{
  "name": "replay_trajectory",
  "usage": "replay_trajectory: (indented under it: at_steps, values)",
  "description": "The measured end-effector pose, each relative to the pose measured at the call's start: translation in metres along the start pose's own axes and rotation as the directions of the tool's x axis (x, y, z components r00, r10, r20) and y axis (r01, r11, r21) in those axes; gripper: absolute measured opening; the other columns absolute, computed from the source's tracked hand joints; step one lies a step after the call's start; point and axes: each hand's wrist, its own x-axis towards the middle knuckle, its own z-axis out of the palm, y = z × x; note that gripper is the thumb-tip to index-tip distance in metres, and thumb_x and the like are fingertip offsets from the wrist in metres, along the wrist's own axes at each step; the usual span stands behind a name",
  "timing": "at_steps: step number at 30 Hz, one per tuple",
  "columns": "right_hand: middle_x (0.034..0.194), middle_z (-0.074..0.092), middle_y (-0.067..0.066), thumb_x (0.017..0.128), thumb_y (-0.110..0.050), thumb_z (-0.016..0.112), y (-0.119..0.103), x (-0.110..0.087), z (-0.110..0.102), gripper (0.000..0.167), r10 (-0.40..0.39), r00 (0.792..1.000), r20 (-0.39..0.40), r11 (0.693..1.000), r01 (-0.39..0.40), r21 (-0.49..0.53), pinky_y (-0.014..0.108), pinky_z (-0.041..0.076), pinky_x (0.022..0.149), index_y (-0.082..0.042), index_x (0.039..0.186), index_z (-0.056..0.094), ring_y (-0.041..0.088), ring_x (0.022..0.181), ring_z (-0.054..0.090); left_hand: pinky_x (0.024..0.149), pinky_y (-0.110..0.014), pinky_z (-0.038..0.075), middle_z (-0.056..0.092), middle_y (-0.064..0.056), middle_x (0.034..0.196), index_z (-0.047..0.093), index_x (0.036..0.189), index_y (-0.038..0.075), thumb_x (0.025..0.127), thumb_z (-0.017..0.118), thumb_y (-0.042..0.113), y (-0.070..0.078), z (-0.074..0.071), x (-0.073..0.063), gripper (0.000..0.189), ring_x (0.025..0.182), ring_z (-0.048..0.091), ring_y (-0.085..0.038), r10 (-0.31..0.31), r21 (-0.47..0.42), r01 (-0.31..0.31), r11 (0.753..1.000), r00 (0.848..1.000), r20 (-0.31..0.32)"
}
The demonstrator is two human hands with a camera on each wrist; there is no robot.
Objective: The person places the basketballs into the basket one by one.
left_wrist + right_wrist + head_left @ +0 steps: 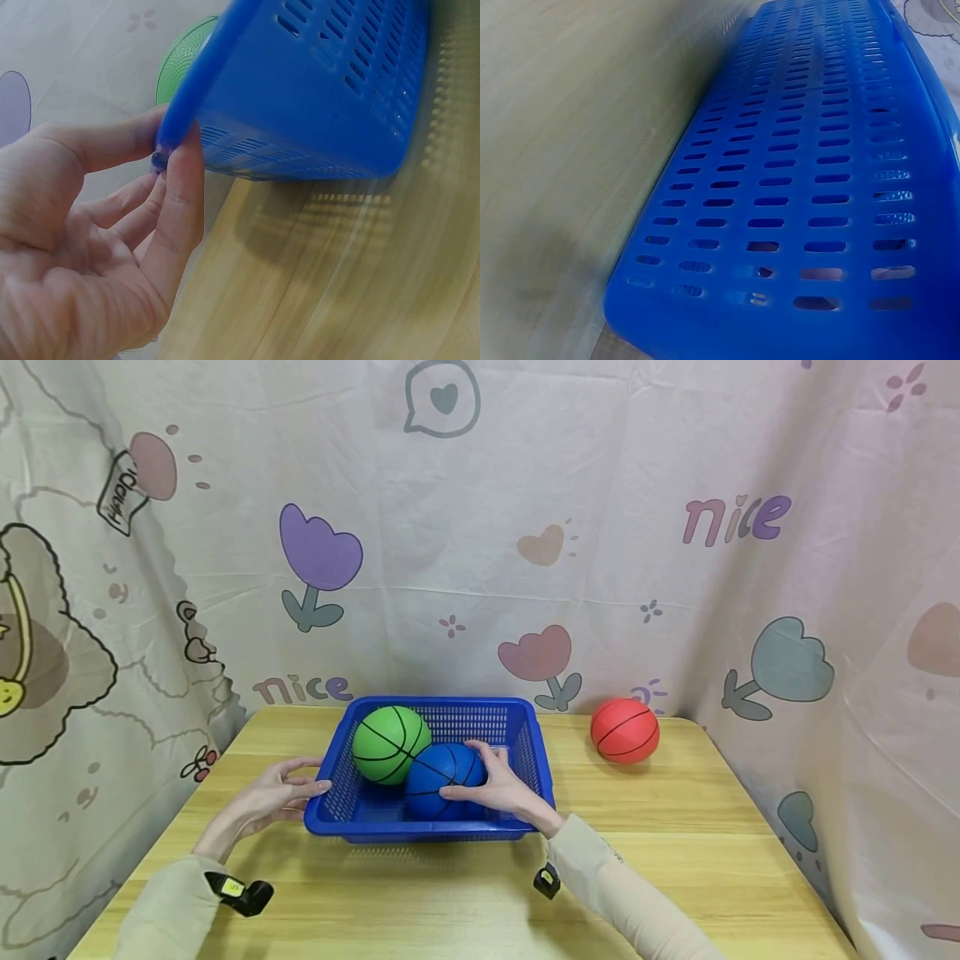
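A blue plastic basket (442, 828) with slotted walls holds a green ball (382, 747) and a blue ball (438, 772), both lined in black like small basketballs. At its left side, my left hand (270, 795) pinches the rim between thumb and fingers; the left wrist view shows this grip on the basket edge (199, 82) closely. My right hand (506, 787) reaches over the right rim and grips the blue ball, thumb at the front and fingers behind. In the right wrist view the basket wall (750, 180) hides most of that hand and the ball.
A red ball (625, 732) sits on the wooden table (637, 810) to the right of the basket, near the back edge. Printed cloth curtains (465, 568) hang behind the table and along both sides.
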Motion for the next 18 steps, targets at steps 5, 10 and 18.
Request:
replay_trajectory:
  at_steps: [5,10,18]
  values:
    - [0.147,0.027,0.021,0.078,-0.050,0.082,-0.0005,-0.0009,-0.0019,0.094,-0.001,1.000,0.026,1.000,0.001,0.002,0.059,0.046,0.106,-0.027,0.154,0.032,0.041,0.130,0.044,0.083,-0.038,0.063,0.068,-0.015,0.123,0.014,0.156,-0.006,0.101,0.062,0.021,-0.0001,-0.0002,-0.0001,0.078,0.092,0.075,-0.019,-0.001,0.000,0.001,1.000,1.000,0.000]
    - [0.147,0.028,0.023,0.078,-0.041,0.084,0.0004,-0.0005,-0.0057,0.092,0.000,0.998,0.062,1.000,0.000,0.001,0.064,0.043,0.106,-0.028,0.153,0.033,0.042,0.132,0.042,0.083,-0.038,0.063,0.069,-0.014,0.121,0.015,0.156,-0.006,0.101,0.062,0.021,0.0003,0.0001,-0.0006,0.077,0.092,0.075,-0.019,-0.002,0.001,0.002,1.000,1.000,-0.002]
    - [0.146,0.032,0.020,0.077,-0.042,0.086,0.0018,0.0015,-0.0076,0.091,0.002,0.998,0.056,1.000,-0.001,-0.013,0.062,0.043,0.107,-0.029,0.152,0.036,0.038,0.131,0.043,0.081,-0.036,0.063,0.069,-0.014,0.120,0.014,0.156,-0.006,0.100,0.063,0.021,0.0011,0.0004,-0.0005,0.078,0.090,0.075,-0.018,-0.008,-0.008,0.008,1.000,1.000,-0.006]
